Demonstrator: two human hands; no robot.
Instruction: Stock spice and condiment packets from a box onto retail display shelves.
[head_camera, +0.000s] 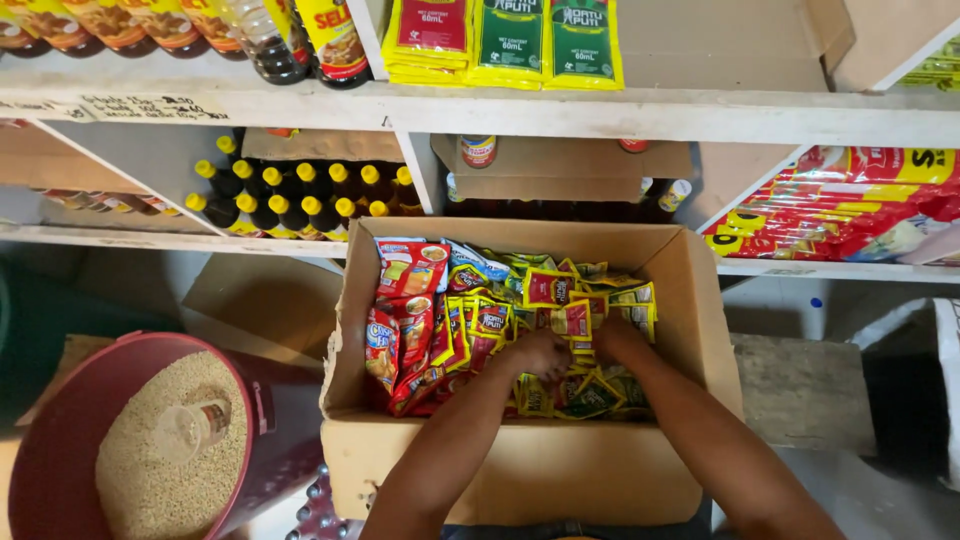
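Sachets, red, yellow and green, lay heaped in an open cardboard box below the shelf. Both hands were down among them near the box centre: left hand curled on the pile, right hand just beside it at 3 o'clock; whether either was gripping a sachet could not be told. Red bucket of grain sat at 8 o'clock of the box. Yellow-capped bottles stood at 11 o'clock.

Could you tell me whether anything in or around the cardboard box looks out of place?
Nothing stands out. The sachets lie loosely heaped in the cardboard box, with both hands among them.
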